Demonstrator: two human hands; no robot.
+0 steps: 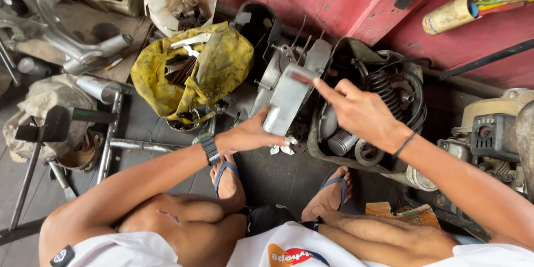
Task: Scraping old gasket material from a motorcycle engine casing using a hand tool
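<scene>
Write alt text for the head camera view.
The left hand holds a flat grey metal engine cover while the right hand points a finger at its top edge. A crumpled yellow plastic bag of parts lies left.

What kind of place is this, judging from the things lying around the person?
Probably a small engine or motorcycle repair workshop. The left hand holds a grey metal engine cover, a coil spring sits among parts in a tub, and a small engine stands at the right.

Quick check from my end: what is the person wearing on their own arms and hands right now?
Both arms are bare, without sleeves or gloves. The left hand has a dark wristwatch with a ridged strap on its wrist. The right hand has a thin dark cord bracelet around its wrist. No rings are visible.
</scene>
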